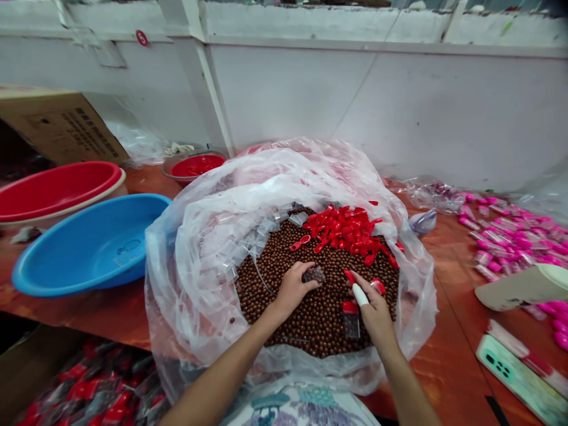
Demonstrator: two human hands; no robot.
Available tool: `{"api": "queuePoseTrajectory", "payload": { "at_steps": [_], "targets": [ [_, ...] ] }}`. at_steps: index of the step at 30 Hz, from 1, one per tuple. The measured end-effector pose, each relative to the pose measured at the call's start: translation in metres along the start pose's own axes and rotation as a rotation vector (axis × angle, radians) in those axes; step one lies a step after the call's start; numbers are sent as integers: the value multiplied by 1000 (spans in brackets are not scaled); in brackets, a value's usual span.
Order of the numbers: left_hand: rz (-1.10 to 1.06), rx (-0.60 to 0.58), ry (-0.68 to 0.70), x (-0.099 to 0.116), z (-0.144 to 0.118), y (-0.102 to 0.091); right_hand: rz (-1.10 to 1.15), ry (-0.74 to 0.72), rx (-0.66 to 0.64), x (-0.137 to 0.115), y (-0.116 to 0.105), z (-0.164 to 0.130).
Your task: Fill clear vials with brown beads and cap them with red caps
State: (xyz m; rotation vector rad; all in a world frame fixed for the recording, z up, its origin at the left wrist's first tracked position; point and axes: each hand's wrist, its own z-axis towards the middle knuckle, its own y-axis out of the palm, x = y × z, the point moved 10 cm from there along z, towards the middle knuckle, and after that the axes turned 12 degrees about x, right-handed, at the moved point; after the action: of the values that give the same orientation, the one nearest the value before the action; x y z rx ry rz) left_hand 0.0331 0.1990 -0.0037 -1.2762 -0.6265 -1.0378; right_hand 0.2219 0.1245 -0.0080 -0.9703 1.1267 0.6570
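Note:
My left hand [295, 287] is closed on a small clear plastic container [314, 274] with dark brown balls inside. Between the fingers of my right hand [371, 305] is a red plastic cap [349, 276]; one finger wears a white cover [360, 294]. Both hands are over a mass of small brown balls [306, 319] in a big clear plastic bag [195, 284]. Beside my right hand lies a filled container with a red top [351, 322], and another red-topped piece [377, 286] is partly hidden. Red caps [346, 231] are heaped behind, and clear containers [248, 236] lie along the bag's left side.
Left of the bag are a blue basin [89, 248], a red basin [57, 189] and a cardboard box [62, 124]. Red-topped pieces [102, 384] fill a space below. To the right are pink-capped tubes [510, 236], a paper cup [519, 288] and a phone [515, 373].

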Motion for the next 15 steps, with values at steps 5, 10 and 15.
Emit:
{"api": "queuePoseTrajectory", "payload": {
  "at_steps": [5, 10, 15],
  "targets": [
    [-141, 79, -68, 4, -13, -13, 120, 123, -51, 6, 14, -3],
    [-243, 71, -124, 1, -22, -14, 156, 148, -65, 5, 22, -7],
    [-455, 38, -246, -5, -30, -8, 216, 204, -66, 1, 25, -9]
  ]
}}
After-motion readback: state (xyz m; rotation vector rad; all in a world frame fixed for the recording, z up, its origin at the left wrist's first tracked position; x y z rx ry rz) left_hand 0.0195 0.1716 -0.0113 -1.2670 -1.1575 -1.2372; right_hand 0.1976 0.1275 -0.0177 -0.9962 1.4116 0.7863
